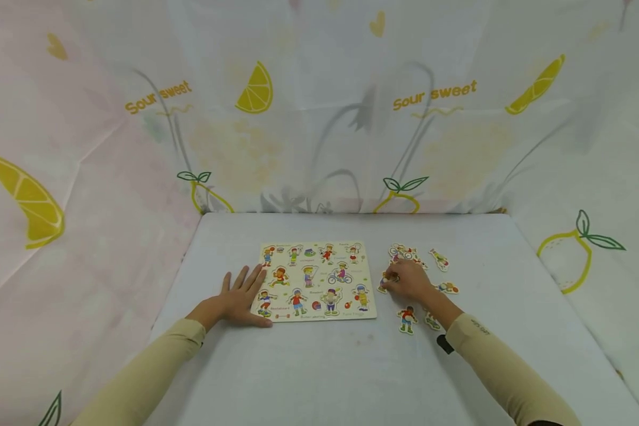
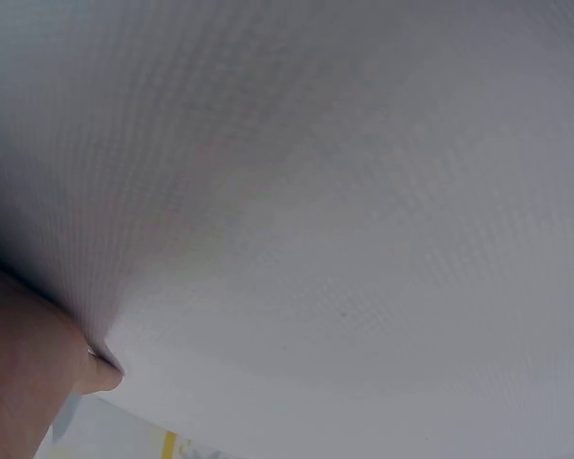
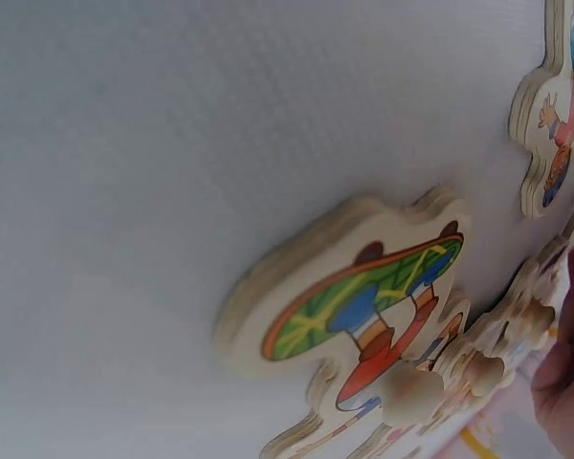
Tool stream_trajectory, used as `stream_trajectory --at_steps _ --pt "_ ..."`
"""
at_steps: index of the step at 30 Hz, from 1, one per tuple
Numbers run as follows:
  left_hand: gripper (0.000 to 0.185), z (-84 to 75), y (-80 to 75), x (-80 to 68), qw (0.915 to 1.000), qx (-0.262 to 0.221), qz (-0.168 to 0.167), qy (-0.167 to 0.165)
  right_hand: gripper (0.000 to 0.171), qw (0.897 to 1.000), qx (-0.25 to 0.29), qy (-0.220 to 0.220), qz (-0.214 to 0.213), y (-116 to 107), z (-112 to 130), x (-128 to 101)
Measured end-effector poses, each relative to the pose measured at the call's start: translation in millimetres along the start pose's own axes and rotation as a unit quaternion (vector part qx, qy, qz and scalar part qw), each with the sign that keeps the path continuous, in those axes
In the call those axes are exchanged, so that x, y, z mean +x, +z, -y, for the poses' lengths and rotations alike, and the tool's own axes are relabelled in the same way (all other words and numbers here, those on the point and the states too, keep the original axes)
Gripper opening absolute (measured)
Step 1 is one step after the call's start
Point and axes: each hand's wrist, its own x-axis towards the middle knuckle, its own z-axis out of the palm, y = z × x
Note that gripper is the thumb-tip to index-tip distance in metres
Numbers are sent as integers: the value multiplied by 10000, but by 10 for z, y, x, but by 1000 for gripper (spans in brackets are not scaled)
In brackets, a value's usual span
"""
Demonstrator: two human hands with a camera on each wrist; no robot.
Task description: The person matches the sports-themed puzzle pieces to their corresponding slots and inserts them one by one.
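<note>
A wooden peg puzzle board (image 1: 319,318) with printed sports children lies flat on the table. My left hand (image 1: 239,302) rests at its left edge, fingers spread and thumb along the near corner. In the left wrist view only part of the left hand (image 2: 29,368) shows beside white cloth. To the right of the board, my right hand (image 1: 409,279) pinches a puzzle piece (image 1: 381,284) by its top, fingertips partly hidden. Close by in the right wrist view lies a skateboarder puzzle piece (image 3: 364,306) with a round wooden knob (image 3: 411,392).
Several loose pieces lie around the right hand: a cyclist piece (image 1: 399,251) behind it, another piece (image 1: 439,260) at far right, a ball piece (image 1: 448,288) beside the wrist, and a red-shirted child piece (image 1: 407,320) nearer me. Lemon-printed cloth (image 1: 319,148) walls the back.
</note>
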Motion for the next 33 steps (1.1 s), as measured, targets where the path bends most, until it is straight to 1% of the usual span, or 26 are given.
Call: stream_trajectory --at_steps 3,6,9,14,18,20,24,29,33 --pt "134 -8 -10 -14 10000 -5 -2 -12 23 9992 270 196 203 9 -9 15" --pt "133 -12 -59 -9 10000 6 -58 8 23 9965 568 465 405 -36 1 56" --pt "133 -6 -84 -1 10000 31 -57 17 23 9942 683 630 534 -72 26 85" --pt "133 9 -84 14 9999 70 -147 -37 21 9910 831 864 600 -89 71 120" --pt "134 1 -39 16 10000 46 1 2 20 9885 878 967 764 -116 102 108" --pt "135 -5 12 5 10000 28 67 19 19 9871 924 1021 818 -101 119 83" --pt "134 3 48 -15 10000 42 -49 -41 19 9884 904 994 711 -67 144 75" --pt "134 2 49 -39 10000 3 38 -16 18 9849 905 1123 954 -57 155 86" --pt "133 -13 27 -20 10000 65 -13 7 16 9852 831 1145 964 -90 155 103"
